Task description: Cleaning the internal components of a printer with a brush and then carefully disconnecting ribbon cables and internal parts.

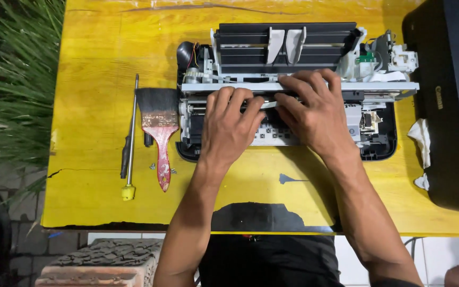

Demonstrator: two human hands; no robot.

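Opened printer [293, 79], left hand [229, 125], right hand [314, 109] pressing its middle rail

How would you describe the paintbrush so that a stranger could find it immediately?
On the yellow table, look just left of the opened printer that both hands work on. The paintbrush lies there, dark bristles pointing away, red-stained handle toward the person. Unlike the thin screwdriver beside it, it is broad and flat.
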